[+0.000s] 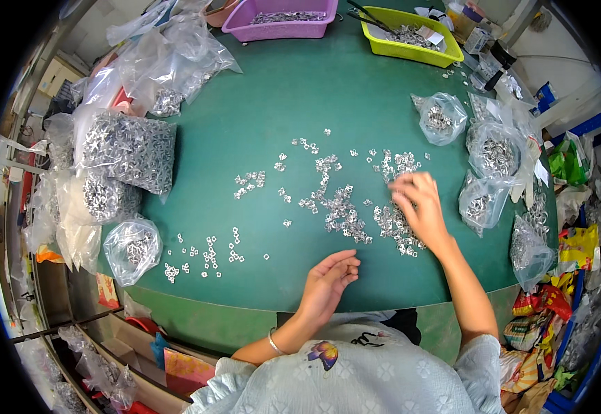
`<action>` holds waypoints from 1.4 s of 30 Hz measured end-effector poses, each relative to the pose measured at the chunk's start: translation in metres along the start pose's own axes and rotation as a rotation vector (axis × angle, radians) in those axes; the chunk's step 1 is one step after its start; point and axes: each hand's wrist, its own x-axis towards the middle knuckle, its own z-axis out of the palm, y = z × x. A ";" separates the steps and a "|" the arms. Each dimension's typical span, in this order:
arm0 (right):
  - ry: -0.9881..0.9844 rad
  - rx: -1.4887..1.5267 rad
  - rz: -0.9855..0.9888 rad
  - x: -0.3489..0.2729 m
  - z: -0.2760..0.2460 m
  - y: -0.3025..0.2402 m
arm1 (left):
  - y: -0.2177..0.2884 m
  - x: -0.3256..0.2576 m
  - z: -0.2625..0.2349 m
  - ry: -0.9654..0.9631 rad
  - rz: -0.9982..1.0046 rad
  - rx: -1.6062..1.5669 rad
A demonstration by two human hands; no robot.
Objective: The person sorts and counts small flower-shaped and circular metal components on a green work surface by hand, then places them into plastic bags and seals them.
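Small silver, flower-shaped metal pieces lie scattered over the green table (259, 103). My right hand (421, 207) is over the right-hand heap of pieces (397, 231), thumb and fingers bent together at its left side. Whatever is between those fingertips is too small to make out. Near the front edge, my left hand (328, 283) rests with its fingers curled inward and the palm partly turned up; its hold is hidden. A middle heap of pieces (344, 214) lies just beyond it. Smaller groups of pieces (250, 183) spread to the left, some in short rows (209, 254).
Large clear bags of metal parts (129, 148) are stacked at the left, with a small open bag (133, 252) nearer. More open bags (497, 155) line the right edge. A purple tray (280, 31) and a yellow-green tray (411, 52) holding parts stand at the back.
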 end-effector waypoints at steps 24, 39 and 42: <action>0.074 0.038 -0.062 0.101 0.096 -0.045 | 0.018 0.005 -0.021 -0.146 -0.035 -0.257; -0.275 0.320 -0.067 0.091 0.085 -0.085 | 0.056 0.000 -0.002 0.167 0.138 -0.405; -0.242 0.315 -0.053 0.091 0.090 -0.079 | 0.058 0.009 -0.009 0.136 0.209 -0.468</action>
